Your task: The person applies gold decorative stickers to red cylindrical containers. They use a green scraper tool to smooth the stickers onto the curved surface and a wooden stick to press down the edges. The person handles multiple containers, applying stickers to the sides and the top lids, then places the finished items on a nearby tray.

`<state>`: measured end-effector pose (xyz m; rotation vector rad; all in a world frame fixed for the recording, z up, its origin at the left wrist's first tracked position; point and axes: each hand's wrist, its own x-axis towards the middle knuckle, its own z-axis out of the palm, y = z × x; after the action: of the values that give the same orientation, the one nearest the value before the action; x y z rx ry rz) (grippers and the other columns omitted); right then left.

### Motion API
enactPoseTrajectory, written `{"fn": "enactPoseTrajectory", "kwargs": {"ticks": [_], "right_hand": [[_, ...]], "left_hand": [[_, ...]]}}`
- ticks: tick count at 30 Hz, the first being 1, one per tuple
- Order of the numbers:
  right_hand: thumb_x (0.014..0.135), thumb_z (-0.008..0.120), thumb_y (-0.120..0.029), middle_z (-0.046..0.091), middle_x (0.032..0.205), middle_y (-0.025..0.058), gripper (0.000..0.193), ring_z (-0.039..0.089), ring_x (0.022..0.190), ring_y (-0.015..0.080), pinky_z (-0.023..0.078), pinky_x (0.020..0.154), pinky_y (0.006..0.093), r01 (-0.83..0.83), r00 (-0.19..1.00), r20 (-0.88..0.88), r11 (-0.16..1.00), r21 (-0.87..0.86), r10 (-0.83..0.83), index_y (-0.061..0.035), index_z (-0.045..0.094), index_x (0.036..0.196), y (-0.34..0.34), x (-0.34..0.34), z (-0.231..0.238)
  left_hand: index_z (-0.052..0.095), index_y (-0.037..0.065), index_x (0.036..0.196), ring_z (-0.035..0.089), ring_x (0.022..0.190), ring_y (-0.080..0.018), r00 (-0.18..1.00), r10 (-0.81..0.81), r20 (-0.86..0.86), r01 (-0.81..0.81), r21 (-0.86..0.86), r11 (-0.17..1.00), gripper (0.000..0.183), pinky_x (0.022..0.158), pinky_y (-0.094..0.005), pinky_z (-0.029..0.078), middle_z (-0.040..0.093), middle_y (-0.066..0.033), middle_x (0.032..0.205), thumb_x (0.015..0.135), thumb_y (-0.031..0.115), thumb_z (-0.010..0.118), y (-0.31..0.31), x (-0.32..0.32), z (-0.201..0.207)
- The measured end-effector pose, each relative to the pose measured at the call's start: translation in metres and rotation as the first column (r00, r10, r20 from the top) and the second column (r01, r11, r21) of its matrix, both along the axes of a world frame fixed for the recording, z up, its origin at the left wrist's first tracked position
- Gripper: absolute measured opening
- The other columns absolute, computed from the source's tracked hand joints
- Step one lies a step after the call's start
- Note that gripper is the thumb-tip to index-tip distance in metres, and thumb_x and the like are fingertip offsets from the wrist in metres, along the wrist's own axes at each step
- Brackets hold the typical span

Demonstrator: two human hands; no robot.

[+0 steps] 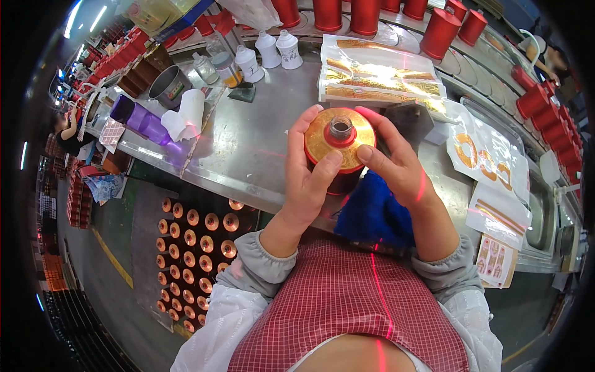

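Between my two hands stands a red bottle (348,180) with a round gold label (322,134) on its shoulder and an uncapped neck ringed in red. My left hand (310,173) grips its left side, the thumb pressed on the gold label. My right hand (396,162) wraps the right side, its thumb also on the label. A blue cloth (376,211) lies at the table's front edge, below my right hand. Sheets of gold decals (381,71) lie on the metal table (248,146) beyond the bottle. More gold ring-shaped decals (486,162) are on a sheet at the right.
White small bottles (289,51), a grey pot (170,87), a paper roll (193,108) and a purple bottle (141,121) stand or lie at the left. Red bottles (441,32) line a conveyor behind. Several gold-topped bottles (193,217) stand in rows on the lower left. A sink (542,211) is at the right.
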<state>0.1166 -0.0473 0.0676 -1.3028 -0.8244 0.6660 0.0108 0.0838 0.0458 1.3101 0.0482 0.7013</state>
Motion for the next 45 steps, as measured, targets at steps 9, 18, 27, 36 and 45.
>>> {"fn": "enactPoseTrajectory", "kwargs": {"ticks": [9, 18, 27, 36, 45], "right_hand": [[0.090, 0.066, -0.032, 0.049, 0.132, 0.0136, 0.065, 0.044, 0.125, 0.0193, 0.033, 0.107, 0.0334, 0.020, 1.000, 0.021, 1.000, 0.011, -0.020, 0.0018, 0.038, 0.139, 0.000, 0.001, -0.002], [0.082, 0.073, -0.029, 0.056, 0.123, 0.0144, 0.070, 0.054, 0.114, 0.0213, 0.043, 0.098, 0.0344, 0.177, 0.969, 0.180, 0.984, -0.013, -0.172, 0.0026, 0.041, 0.136, 0.009, -0.007, -0.010], [0.082, 0.073, -0.026, 0.055, 0.125, 0.0134, 0.069, 0.050, 0.119, 0.0195, 0.038, 0.103, 0.0338, 0.175, 0.980, 0.107, 0.984, -0.037, -0.170, 0.0016, 0.042, 0.136, 0.007, -0.009, -0.004], [0.083, 0.066, 0.000, 0.065, 0.107, 0.0105, 0.033, 0.062, 0.101, 0.0201, 0.049, 0.088, 0.0342, 0.294, 0.772, 0.566, 0.952, 0.089, -0.291, -0.0029, 0.057, 0.115, -0.034, 0.006, 0.026], [0.060, 0.074, -0.005, 0.061, 0.090, 0.0033, 0.028, 0.056, 0.085, 0.0262, 0.046, 0.077, 0.0383, -0.137, 0.330, 0.937, 0.988, -0.075, 0.116, -0.0082, 0.065, 0.087, -0.021, 0.022, 0.071]], "left_hand": [[0.028, -0.002, 0.141, 0.048, 0.121, -0.0199, 0.997, -0.056, 0.057, 0.064, -0.152, 0.986, 0.060, 0.104, -0.0344, 0.039, 0.047, -0.0153, 0.130, 0.090, 0.015, 0.055, 0.002, -0.001, 0.003], [0.036, 0.003, 0.134, 0.052, 0.116, -0.0198, 0.994, -0.113, -0.004, 0.097, -0.494, 0.864, 0.049, 0.102, -0.0345, 0.042, 0.050, -0.0124, 0.126, 0.089, 0.008, 0.055, 0.014, 0.000, 0.015], [0.037, 0.001, 0.134, 0.052, 0.118, -0.0253, 0.992, -0.092, -0.091, 0.049, -0.391, 0.919, 0.046, 0.103, -0.0377, 0.040, 0.053, -0.0140, 0.124, 0.094, 0.017, 0.052, 0.030, 0.017, 0.008], [0.018, -0.004, 0.145, 0.046, 0.127, -0.0349, 0.985, 0.149, 0.083, -0.170, 0.421, 0.891, 0.113, 0.107, -0.0438, 0.035, 0.039, -0.0234, 0.140, 0.070, 0.053, 0.080, 0.015, 0.004, -0.024], [0.019, -0.001, 0.146, 0.050, 0.122, -0.0301, 0.999, -0.005, -0.053, 0.028, 0.455, 0.890, 0.112, 0.104, -0.0398, 0.040, 0.046, -0.0185, 0.134, 0.066, 0.038, 0.087, 0.036, 0.006, -0.022]]}}
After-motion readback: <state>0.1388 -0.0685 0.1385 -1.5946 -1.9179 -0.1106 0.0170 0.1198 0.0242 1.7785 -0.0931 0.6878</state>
